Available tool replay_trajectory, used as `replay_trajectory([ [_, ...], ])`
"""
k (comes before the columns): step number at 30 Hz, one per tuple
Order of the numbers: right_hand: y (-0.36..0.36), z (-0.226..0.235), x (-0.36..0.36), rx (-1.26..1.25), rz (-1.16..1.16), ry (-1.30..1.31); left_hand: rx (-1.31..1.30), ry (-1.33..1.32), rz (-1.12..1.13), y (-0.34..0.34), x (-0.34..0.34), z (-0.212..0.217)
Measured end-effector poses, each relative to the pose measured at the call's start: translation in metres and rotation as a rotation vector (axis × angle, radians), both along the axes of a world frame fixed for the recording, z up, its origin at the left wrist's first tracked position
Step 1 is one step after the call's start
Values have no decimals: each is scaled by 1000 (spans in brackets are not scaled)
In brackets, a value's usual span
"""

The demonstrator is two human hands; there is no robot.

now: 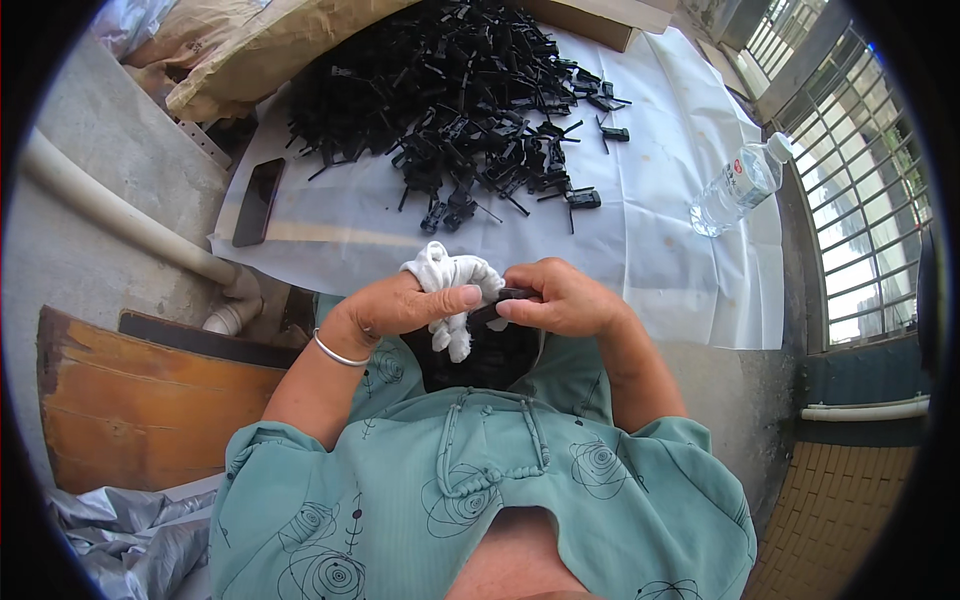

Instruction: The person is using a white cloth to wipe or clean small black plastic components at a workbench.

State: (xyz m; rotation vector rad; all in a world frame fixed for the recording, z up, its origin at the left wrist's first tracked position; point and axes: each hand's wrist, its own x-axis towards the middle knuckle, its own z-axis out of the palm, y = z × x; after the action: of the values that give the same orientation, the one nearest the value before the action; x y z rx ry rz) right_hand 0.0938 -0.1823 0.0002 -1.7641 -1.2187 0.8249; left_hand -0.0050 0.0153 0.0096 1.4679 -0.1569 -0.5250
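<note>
A white cloth [442,268] is wrapped about the fingers of my left hand [405,302], with its loose ends hanging below. The left thumb lies stretched over the cloth toward the other hand. My right hand [563,298] pinches a small black plastic part [518,295] between thumb and fingers, right beside the cloth. Whether the left fingers also touch that part is hidden by the cloth. Between my knees, below both hands, is something dark [468,362], its contents hard to make out. Ahead lies a big heap of similar black plastic parts [440,90].
The heap rests on a white plastic sheet [660,270]. A phone [259,202] lies at its left, a water bottle [738,190] stands at its right. Cardboard [590,15] is behind. A pipe [120,210] and a wooden board [150,400] are at left, a barred window [850,190] at right.
</note>
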Motion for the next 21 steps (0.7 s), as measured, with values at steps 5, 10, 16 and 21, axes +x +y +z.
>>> replay_trajectory([
  [5,14,-7,-16,176,-340,-54,109,-129,297,-13,-9,-2],
  [10,35,-10,-43,625,-349,-460,75,-343,665,-23,-9,-23],
  [16,43,-20,-31,456,-585,-82,-75,-279,610,-26,-18,-14],
  [21,34,-14,-29,295,-470,137,3,-285,616,-24,-20,-20],
])
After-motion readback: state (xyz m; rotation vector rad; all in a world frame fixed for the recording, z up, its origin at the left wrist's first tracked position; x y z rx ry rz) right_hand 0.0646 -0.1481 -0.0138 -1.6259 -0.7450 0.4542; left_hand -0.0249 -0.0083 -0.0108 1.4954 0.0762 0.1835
